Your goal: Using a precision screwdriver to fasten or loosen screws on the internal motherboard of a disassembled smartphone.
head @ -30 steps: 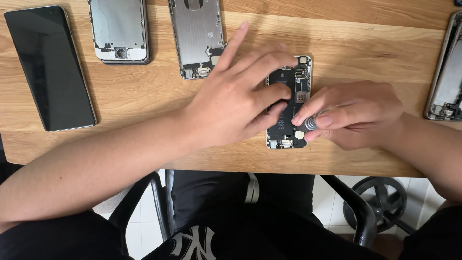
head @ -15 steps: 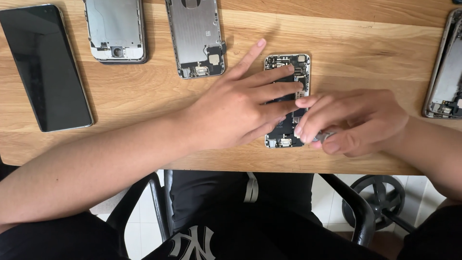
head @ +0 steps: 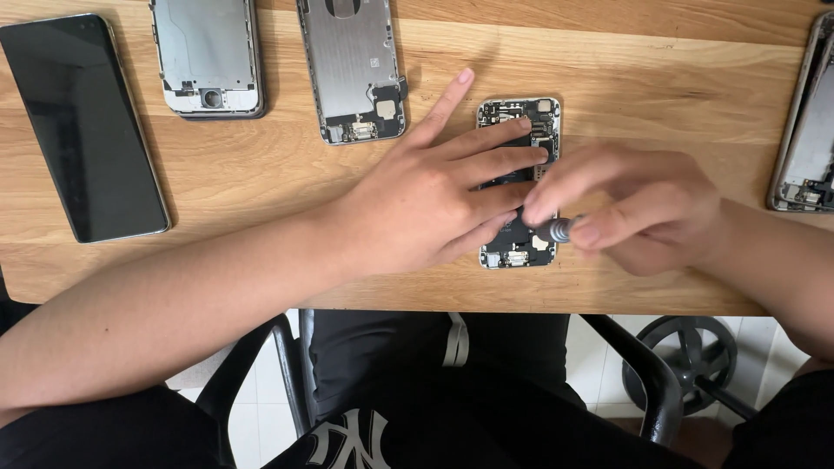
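Note:
An opened phone body (head: 532, 117) with exposed circuit parts lies on the wooden table (head: 660, 95) near its front edge. My left hand (head: 426, 195) rests flat across the phone, fingers spread, pressing it down. My right hand (head: 638, 208) pinches a small metal screwdriver (head: 558, 230), its knurled end showing between thumb and fingers over the lower half of the phone. The screwdriver's tip is hidden behind my fingers.
A dark intact phone (head: 82, 126) lies at the far left. Two stripped phone shells (head: 208, 56) (head: 352, 69) sit along the back. Another opened phone frame (head: 804, 122) is at the right edge. A chair (head: 643, 373) and my legs are below the table's front edge.
My right hand has shifted slightly with the screwdriver over the phone's lower part and looks blurred from motion. My left hand stays pressed on the phone.

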